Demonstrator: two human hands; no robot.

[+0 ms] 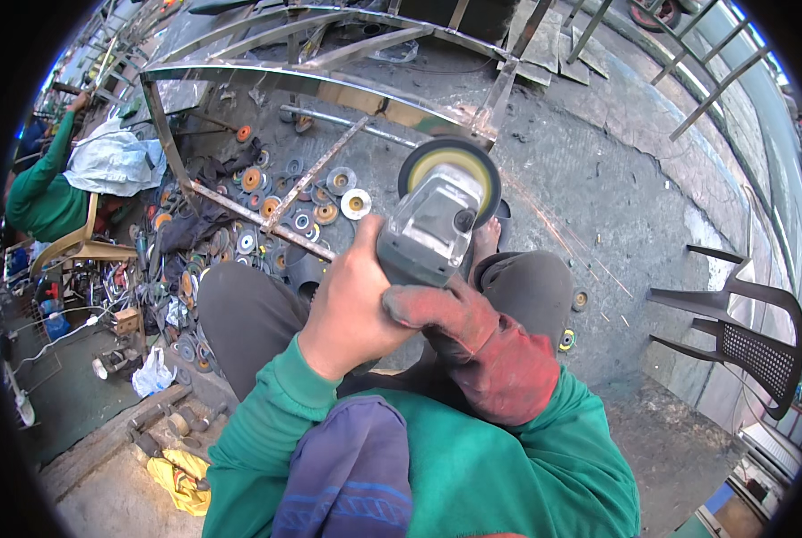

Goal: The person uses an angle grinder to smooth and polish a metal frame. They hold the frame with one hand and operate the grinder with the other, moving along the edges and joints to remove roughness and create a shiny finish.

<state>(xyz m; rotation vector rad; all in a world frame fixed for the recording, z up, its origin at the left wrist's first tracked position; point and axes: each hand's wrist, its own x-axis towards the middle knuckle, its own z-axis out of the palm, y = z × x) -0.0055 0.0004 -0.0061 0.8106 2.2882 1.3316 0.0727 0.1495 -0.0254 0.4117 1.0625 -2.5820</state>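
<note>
left hand (pixel 351 300) bare, curled | right hand (pixel 490 354) gloved, curled | both close together

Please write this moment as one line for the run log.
left hand: holding angle grinder | red-gloved right hand: holding same tool | disc: at metal frame corner | sparks: toward lower right

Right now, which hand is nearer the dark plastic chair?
The right. The red-gloved right hand, by the lower end of the angle grinder, is left of the dark plastic chair, apart from it; the bare left hand is farther left.
</note>
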